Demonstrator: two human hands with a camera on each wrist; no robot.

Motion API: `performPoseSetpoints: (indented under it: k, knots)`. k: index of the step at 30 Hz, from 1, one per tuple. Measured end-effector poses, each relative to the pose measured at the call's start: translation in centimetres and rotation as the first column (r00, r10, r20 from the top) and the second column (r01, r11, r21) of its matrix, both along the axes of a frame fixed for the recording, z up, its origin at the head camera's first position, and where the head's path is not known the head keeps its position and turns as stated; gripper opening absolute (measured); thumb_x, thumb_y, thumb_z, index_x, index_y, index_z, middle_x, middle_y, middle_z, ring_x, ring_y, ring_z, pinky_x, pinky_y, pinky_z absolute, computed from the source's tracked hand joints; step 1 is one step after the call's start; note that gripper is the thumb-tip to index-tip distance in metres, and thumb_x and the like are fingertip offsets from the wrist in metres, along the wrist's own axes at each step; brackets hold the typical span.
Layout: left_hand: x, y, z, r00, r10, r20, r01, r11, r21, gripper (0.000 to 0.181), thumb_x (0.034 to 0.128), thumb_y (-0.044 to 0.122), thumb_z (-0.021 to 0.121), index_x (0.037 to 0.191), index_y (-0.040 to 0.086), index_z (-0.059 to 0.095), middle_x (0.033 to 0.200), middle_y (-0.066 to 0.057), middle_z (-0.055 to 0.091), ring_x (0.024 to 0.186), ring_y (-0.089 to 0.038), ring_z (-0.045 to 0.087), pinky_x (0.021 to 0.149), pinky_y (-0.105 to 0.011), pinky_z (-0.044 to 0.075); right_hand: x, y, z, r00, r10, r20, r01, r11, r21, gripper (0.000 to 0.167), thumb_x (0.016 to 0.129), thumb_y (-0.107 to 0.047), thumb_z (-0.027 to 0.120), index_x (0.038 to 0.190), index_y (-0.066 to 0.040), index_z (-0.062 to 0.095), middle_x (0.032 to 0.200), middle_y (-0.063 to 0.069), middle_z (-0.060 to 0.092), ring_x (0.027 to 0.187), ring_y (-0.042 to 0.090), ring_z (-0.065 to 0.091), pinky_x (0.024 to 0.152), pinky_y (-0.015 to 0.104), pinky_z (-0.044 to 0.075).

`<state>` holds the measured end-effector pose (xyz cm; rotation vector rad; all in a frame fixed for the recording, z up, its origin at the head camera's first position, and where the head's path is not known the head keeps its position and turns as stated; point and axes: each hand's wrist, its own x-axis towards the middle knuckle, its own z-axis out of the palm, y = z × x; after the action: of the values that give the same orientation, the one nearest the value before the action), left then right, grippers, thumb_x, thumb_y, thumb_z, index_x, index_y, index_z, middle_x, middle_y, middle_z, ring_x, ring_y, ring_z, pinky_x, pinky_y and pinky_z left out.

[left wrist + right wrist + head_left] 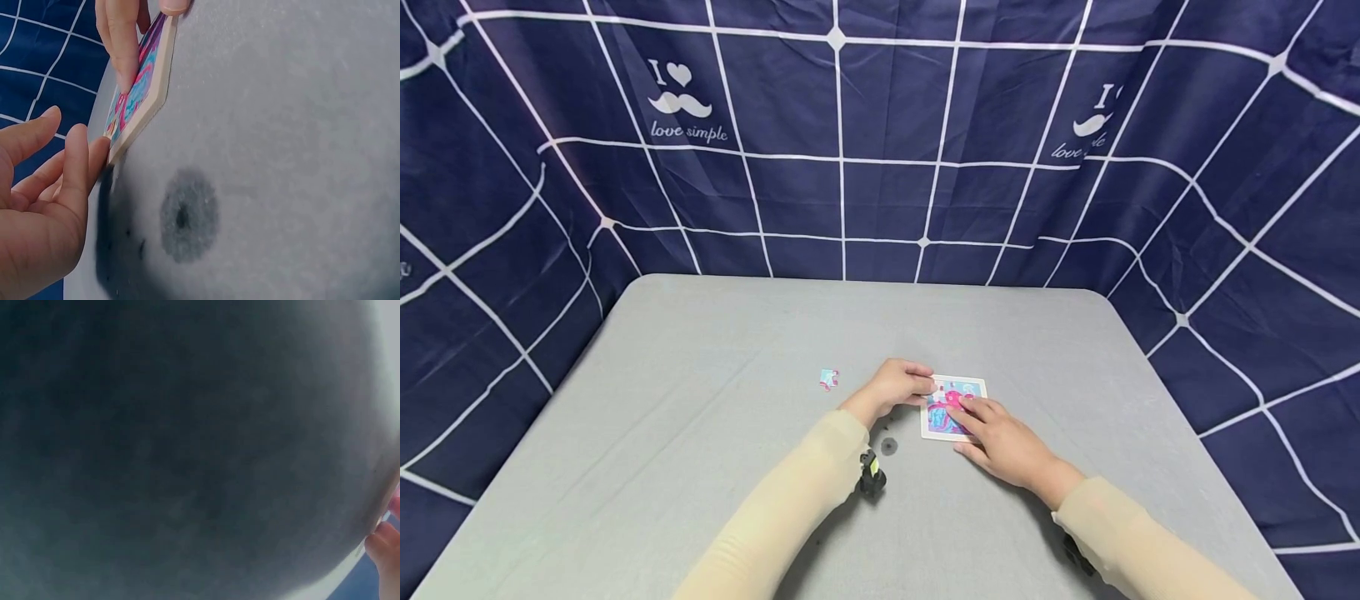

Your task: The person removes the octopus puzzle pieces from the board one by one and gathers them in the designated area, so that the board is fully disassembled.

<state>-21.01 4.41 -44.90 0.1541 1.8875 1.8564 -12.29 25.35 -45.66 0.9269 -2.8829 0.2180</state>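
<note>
A small jigsaw puzzle [937, 423] in a pale square frame lies flat on the table, its picture pink, blue and purple. My left hand [898, 387] is at its left side, fingertips against the frame's edge; in the left wrist view, the left thumb stands apart from the fingers [76, 164]. Over the puzzle's right part reaches my right hand [1011, 442], fingertips pressing on the picture and thumb by the near edge. These fingers hide part of the picture. A loose puzzle piece [828, 378], light blue and pink, lies left of the left hand.
The grey table [700, 400] has a dark round spot [889, 447] near the left wrist. Navy cloth [880, 117] with white grid lines hangs behind the table and along both sides. Black wrist gear [871, 477] sits at the left cuff.
</note>
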Motion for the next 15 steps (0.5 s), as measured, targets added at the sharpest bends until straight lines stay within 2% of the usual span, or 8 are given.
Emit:
performPoseSetpoints:
  k: [15]
  knots:
    - [0.00,0.61,0.29,1.000,0.012,0.010,-0.011,1.000,-0.016,0.032,0.0863,-0.002,0.066,0.116,-0.011,0.061,0.095,-0.015,0.068,0.086,-0.027,0.067,0.071,-0.029,0.058,0.25,-0.05,-0.36,1.000,-0.005,-0.012,0.005,1.000,-0.008,0.055,0.090,-0.036,0.065,0.136,-0.008,0.053,0.135,0.019,0.051,0.126,0.038,0.044,0.097,0.052,0.043]
